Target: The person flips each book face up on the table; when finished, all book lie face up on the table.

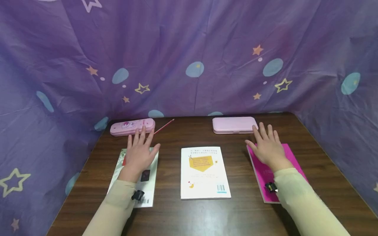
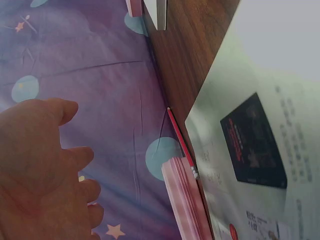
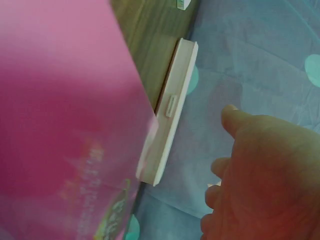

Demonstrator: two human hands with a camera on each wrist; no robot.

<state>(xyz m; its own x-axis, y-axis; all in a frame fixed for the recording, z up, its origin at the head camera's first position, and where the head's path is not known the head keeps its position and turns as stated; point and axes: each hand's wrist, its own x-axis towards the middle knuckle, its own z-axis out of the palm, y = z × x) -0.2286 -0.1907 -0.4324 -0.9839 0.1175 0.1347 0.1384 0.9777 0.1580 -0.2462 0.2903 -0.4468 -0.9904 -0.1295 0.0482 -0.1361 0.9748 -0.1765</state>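
My left hand (image 1: 138,160), fingers spread, hovers over a pale green book (image 1: 150,188) on the table's left side; the left wrist view shows a gap between palm and book. Over a magenta book (image 1: 290,155) on the right, my right hand (image 1: 269,149) is likewise spread and holds nothing. Between the two hands lies a white book (image 1: 203,183) with a yellow patch and a barcode. Beyond the left fingertips is a pink pencil case (image 1: 121,127) with a cartoon print, and a red pencil (image 1: 165,125) beside it. Past the right fingertips lies a plain pink pencil case (image 1: 233,124).
A brown wood-grain table (image 1: 168,216) carries everything. Purple cloth (image 1: 177,42) with stars and blue ovals hangs behind it and along both sides. Each wrist wears a small black camera, one on the left (image 1: 137,195) and one on the right (image 1: 270,187).
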